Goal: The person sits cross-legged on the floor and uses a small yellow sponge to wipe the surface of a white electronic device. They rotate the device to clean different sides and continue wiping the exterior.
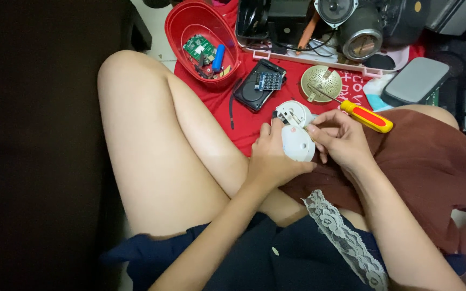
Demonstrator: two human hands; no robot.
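A round white plastic gadget [297,141] is held over the lap, above a red cloth [244,126]. It is gripped by the closed fingers of the left hand [273,156]. It looks already opened, with one white part tipped up; more seems left to undo. A yellow and red screwdriver [365,116] is pinched in the right hand [340,137], its long line running up-left to down-right, tip toward a round gold mesh grille [321,83].

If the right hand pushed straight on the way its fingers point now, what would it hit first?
The right hand points left, so it would likely first meet the round white plastic device it already touches, then the left hand behind; depth is hard to judge.
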